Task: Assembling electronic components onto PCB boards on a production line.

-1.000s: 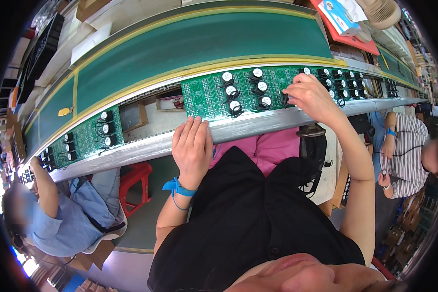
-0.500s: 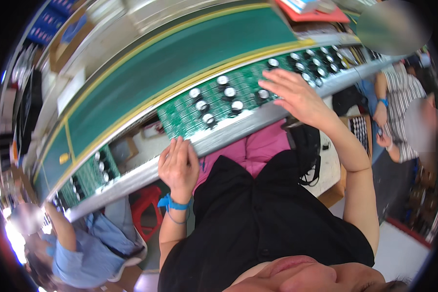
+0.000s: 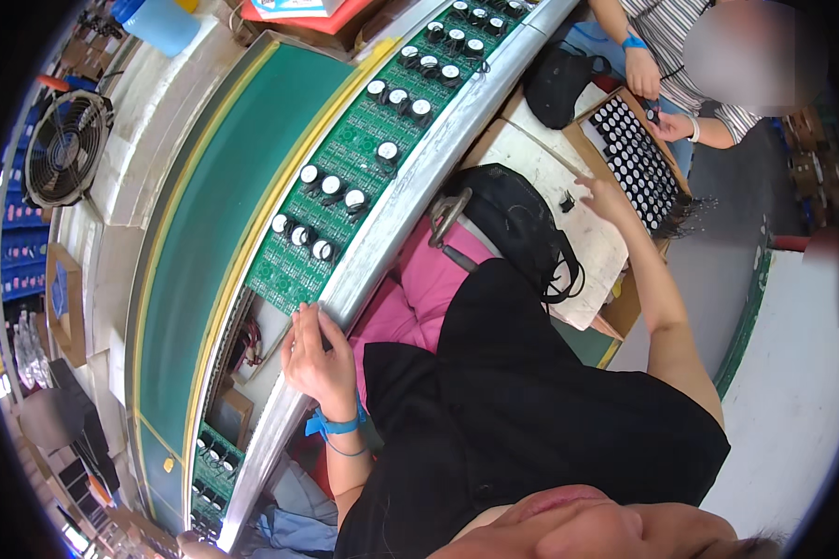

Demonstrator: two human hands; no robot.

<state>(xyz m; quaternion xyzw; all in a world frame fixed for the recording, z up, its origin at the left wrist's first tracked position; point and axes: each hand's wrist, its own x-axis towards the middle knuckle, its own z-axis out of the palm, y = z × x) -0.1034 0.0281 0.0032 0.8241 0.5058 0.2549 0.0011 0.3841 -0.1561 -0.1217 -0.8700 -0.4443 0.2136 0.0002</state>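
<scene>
A long green circuit board (image 3: 294, 278) lies on the metal rail of the line, with rows of round, white-topped black parts (image 3: 331, 186) standing on it. My left hand (image 3: 319, 359), fingers stretched out, rests its fingertips at the near end of the board. Over the white side table, my right hand (image 3: 606, 198) is open and holds nothing that I can see. Just left of its fingertips lies a small black part (image 3: 567, 200). Close beyond that hand stands a cardboard box (image 3: 598, 149) filled with rows of the same white-topped parts, wire leads sticking out at one end.
A metal rail (image 3: 382, 224) borders the line on my side; a green belt (image 3: 224, 168) runs beyond it. Another board (image 3: 216, 470) sits lower left. A black bag (image 3: 508, 210) lies by the table. A co-worker's hands (image 3: 657, 112) are at the box, one holding a small part.
My right hand has left the board and moved right, over the side table. My left hand stays at the board's end. The view has turned toward the right.
</scene>
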